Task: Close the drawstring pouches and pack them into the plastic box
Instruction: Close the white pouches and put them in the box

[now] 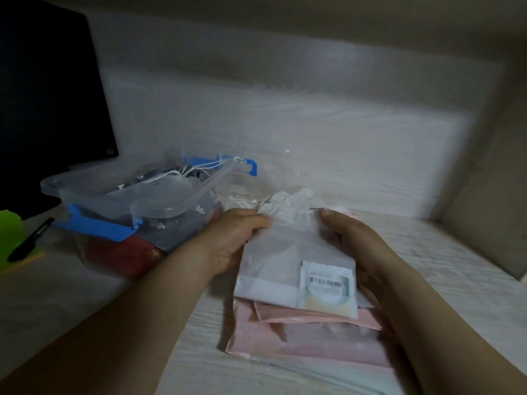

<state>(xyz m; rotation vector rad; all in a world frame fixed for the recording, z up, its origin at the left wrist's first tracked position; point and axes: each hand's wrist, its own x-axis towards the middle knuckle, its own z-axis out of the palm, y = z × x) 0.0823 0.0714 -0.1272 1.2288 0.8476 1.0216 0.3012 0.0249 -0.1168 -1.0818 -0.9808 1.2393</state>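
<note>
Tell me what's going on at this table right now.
A person grips a white drawstring pouch by its upper edges, with the left hand on one side and the right hand on the other. Its top looks bunched together. It lies over a stack of pink pouches on the table. The clear plastic box with blue latches stands open to the left, with some items already inside.

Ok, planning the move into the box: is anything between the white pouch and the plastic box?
Nothing visible does. The left hand and right hand hold the white pouch just right of the plastic box; only the left hand itself lies on that side. The box looks open on top, though pouches already lie inside.
</note>
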